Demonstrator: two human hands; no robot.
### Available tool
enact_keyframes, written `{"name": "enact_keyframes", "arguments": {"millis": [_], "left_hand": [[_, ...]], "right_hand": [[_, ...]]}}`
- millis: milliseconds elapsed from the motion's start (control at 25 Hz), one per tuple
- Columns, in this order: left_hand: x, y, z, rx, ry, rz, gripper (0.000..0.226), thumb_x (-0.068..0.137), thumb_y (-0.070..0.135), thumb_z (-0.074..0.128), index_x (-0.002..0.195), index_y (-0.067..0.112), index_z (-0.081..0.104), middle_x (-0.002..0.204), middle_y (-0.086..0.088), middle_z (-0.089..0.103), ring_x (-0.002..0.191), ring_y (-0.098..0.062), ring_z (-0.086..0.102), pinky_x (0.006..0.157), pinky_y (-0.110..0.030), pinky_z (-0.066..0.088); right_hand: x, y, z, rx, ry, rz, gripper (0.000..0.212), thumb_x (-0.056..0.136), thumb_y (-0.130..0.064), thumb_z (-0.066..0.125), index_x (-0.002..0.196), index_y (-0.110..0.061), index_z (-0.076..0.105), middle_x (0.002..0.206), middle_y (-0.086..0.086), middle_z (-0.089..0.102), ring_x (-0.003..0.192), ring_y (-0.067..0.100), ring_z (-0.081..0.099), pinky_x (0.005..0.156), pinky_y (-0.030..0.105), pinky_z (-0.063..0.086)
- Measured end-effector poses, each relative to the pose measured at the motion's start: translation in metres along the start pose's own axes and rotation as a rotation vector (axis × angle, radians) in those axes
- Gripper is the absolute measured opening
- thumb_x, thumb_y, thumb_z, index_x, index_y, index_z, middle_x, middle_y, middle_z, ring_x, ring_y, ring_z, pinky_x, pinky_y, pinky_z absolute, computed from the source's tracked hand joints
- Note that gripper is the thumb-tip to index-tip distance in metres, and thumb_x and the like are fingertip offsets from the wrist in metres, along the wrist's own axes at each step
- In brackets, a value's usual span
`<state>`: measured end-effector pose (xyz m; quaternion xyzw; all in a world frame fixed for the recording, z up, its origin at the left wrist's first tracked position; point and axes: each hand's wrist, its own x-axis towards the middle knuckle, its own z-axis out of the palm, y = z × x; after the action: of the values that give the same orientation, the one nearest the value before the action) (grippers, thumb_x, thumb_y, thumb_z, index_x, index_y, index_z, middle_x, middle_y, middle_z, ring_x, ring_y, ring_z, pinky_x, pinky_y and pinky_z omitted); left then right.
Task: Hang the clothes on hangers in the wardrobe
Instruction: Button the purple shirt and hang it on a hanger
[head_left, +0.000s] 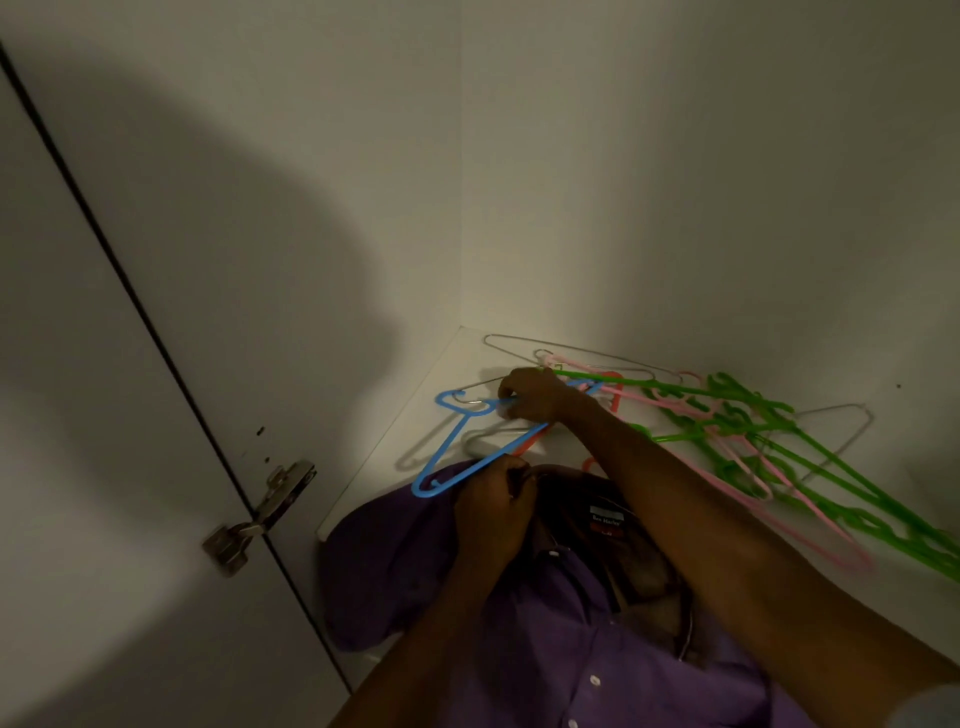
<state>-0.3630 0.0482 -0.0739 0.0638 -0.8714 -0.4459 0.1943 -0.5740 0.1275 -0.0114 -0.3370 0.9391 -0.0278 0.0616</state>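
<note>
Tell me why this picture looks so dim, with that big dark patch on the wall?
Head view: dim light; a large soft shadow falls across the wardrobe wall. The green hangers blur toward the right edge, and the wide lens bends the door edge.

Two bare forearms, left hand, right hand — pale sleeve edge by the right elbow

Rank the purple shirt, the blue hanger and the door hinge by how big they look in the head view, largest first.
1. purple shirt, which fills much of the lower frame, though it lies nearest the camera.
2. blue hanger, gripped by the right hand and the left hand.
3. door hinge, plainly the smallest.
</note>
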Motion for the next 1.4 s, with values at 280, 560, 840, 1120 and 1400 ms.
{"name": "enact_keyframes", "arguments": {"millis": [280, 560, 840, 1120, 1400], "left_hand": [[-0.001, -0.001, 0.000, -0.092, -0.015, -0.017, 0.022, 0.095, 0.032, 0.065, 0.115, 0.024, 0.067, 0.102, 0.010, 0.072, 0.095, -0.007, 0.067, 0.086, -0.032, 0.056], [0.000, -0.004, 0.000, -0.077, -0.028, 0.002, 0.019, 0.097, 0.037, 0.060, 0.107, 0.025, 0.071, 0.094, 0.010, 0.072, 0.088, -0.006, 0.067, 0.083, -0.035, 0.056], [0.002, -0.008, 0.001, -0.049, -0.030, -0.003, 0.042, 0.086, 0.058, 0.048, 0.101, 0.027, 0.071, 0.090, 0.007, 0.075, 0.084, -0.013, 0.070, 0.078, -0.040, 0.056], [0.003, -0.009, 0.006, -0.244, 0.071, -0.042, 0.035, 0.078, 0.052, 0.070, 0.091, 0.022, 0.081, 0.084, 0.011, 0.078, 0.080, -0.006, 0.073, 0.080, -0.039, 0.059], [0.004, -0.007, 0.004, -0.222, 0.073, -0.011, 0.029, 0.081, 0.049, 0.078, 0.078, 0.020, 0.081, 0.071, 0.010, 0.075, 0.064, 0.002, 0.066, 0.068, -0.036, 0.058]], "right_hand": [[0.024, 0.006, -0.003, 0.191, 0.240, -0.106, 0.034, 0.085, 0.001, 0.071, 0.116, -0.012, 0.079, 0.108, 0.011, 0.075, 0.103, 0.030, 0.068, 0.090, 0.038, 0.052], [0.014, -0.012, -0.004, 0.529, 0.350, -0.292, 0.032, 0.086, 0.017, 0.062, 0.114, 0.006, 0.074, 0.092, 0.020, 0.076, 0.065, 0.004, 0.066, 0.070, 0.019, 0.055], [-0.010, -0.023, -0.058, 0.900, 0.386, -0.202, 0.029, 0.088, 0.014, 0.064, 0.114, 0.005, 0.075, 0.089, 0.024, 0.076, 0.052, 0.005, 0.056, 0.052, 0.018, 0.048], [-0.081, -0.012, -0.082, 1.386, 0.422, -0.094, 0.026, 0.093, 0.004, 0.059, 0.111, -0.006, 0.076, 0.083, 0.017, 0.066, 0.049, 0.011, 0.026, 0.048, 0.027, 0.018], [-0.175, 0.010, -0.062, 1.874, 0.731, -0.014, 0.017, 0.102, -0.016, 0.060, 0.110, -0.009, 0.073, 0.068, 0.001, 0.039, 0.047, 0.006, 0.024, 0.047, 0.024, 0.017]]}}
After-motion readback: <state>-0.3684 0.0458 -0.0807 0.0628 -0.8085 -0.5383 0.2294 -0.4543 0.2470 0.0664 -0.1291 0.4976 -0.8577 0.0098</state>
